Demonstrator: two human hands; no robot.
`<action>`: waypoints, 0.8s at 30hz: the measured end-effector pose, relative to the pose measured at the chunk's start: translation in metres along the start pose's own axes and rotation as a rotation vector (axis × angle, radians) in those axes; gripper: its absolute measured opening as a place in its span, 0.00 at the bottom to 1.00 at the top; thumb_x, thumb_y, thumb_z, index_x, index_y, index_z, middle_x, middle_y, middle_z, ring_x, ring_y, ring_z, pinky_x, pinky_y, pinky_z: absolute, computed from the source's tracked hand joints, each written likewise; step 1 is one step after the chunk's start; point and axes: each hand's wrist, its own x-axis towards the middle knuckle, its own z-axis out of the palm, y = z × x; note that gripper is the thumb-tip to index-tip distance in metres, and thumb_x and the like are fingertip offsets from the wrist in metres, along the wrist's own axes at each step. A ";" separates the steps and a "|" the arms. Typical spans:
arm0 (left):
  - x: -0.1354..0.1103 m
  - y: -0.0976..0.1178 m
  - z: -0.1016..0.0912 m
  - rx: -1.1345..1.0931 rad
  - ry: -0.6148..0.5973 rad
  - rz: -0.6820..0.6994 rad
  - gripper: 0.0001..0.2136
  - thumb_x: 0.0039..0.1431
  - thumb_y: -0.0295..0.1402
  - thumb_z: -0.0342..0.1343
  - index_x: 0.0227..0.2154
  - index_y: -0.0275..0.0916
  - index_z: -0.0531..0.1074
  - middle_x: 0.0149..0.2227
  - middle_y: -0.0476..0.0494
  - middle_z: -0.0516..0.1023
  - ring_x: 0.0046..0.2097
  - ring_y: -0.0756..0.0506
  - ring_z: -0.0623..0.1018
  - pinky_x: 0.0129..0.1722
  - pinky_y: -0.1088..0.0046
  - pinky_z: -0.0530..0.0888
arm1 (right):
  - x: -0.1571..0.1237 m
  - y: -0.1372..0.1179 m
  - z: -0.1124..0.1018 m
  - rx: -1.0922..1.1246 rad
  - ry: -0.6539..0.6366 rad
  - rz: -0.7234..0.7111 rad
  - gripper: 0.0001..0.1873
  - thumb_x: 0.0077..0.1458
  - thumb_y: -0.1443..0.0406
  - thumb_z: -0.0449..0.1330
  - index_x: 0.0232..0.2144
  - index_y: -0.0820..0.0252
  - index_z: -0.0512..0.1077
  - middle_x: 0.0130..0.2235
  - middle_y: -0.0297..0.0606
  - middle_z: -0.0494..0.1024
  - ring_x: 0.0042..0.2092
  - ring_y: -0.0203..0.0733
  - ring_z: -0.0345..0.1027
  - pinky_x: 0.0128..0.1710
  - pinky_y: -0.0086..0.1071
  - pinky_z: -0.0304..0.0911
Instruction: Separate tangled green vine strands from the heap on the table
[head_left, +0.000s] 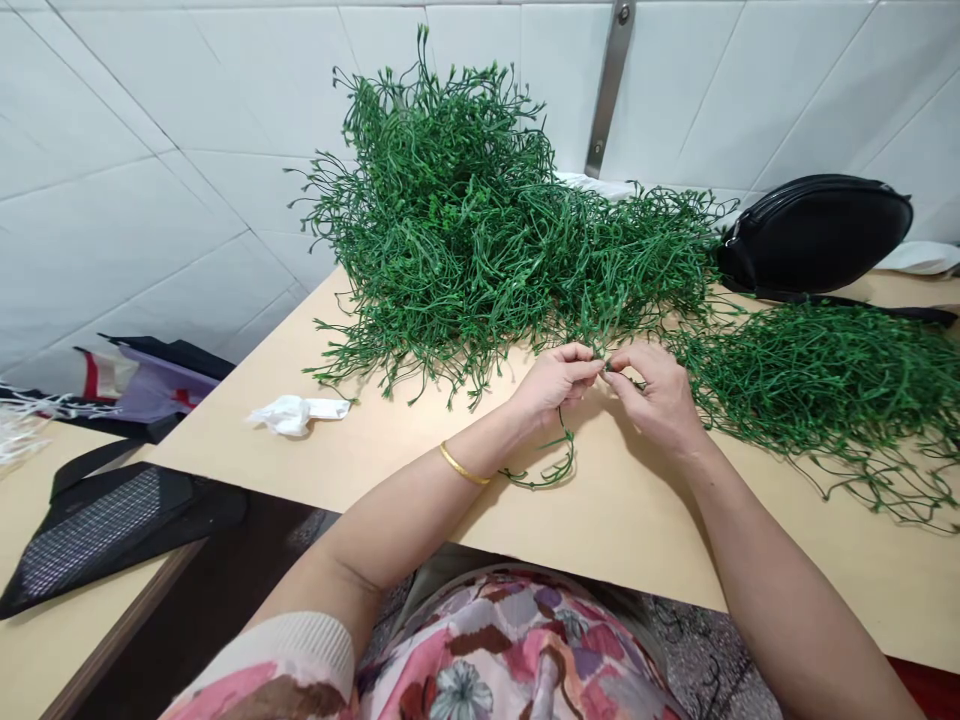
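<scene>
My left hand [559, 382] and my right hand [660, 395] meet over the table, fingertips almost touching. Both are closed in a pinch on a thin green sprig, whose gripped part is mostly hidden by the fingers. Below my left hand, branched green stems [559, 478] hang or lie close to the tabletop; whether they belong to the pinched sprig I cannot tell. Just beyond my hands rises a large tangled heap of green sprigs [465, 230] with small budded tips. A lower, flatter pile of green sprigs [825, 370] lies beside my right hand.
The pale wooden table [405, 455] stands against a white tiled wall [247, 90]. A crumpled white tissue [292, 413] lies at left, and a black bag [821, 232] sits at back right. Black mesh pieces [105, 525] rest on a second table at left.
</scene>
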 end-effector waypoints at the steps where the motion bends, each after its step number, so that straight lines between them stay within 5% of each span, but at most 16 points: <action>1: 0.000 0.000 0.000 0.005 0.011 -0.002 0.09 0.47 0.25 0.57 0.21 0.35 0.60 0.15 0.57 0.57 0.15 0.60 0.53 0.15 0.81 0.44 | 0.000 -0.001 0.000 0.025 -0.003 0.000 0.02 0.50 0.67 0.56 0.26 0.57 0.66 0.33 0.39 0.73 0.39 0.44 0.66 0.42 0.39 0.59; 10: 0.005 -0.002 -0.006 0.029 -0.064 -0.030 0.09 0.50 0.26 0.57 0.22 0.34 0.62 0.16 0.56 0.59 0.15 0.61 0.53 0.15 0.82 0.45 | -0.002 -0.003 0.000 0.291 -0.114 0.203 0.17 0.51 0.62 0.57 0.45 0.58 0.66 0.45 0.42 0.74 0.46 0.44 0.67 0.45 0.39 0.61; 19: 0.014 -0.014 -0.011 0.106 0.009 0.035 0.08 0.49 0.24 0.56 0.20 0.34 0.63 0.17 0.53 0.65 0.17 0.58 0.64 0.19 0.81 0.58 | 0.000 -0.009 -0.001 0.169 -0.254 0.259 0.14 0.57 0.61 0.49 0.36 0.59 0.73 0.33 0.39 0.77 0.33 0.40 0.66 0.34 0.33 0.57; 24: 0.018 -0.020 -0.007 0.165 0.128 0.007 0.10 0.49 0.22 0.54 0.18 0.35 0.60 0.14 0.54 0.61 0.15 0.58 0.59 0.17 0.81 0.53 | -0.001 -0.012 0.004 -0.133 -0.240 0.138 0.12 0.55 0.65 0.49 0.22 0.59 0.67 0.23 0.38 0.69 0.27 0.39 0.59 0.30 0.33 0.51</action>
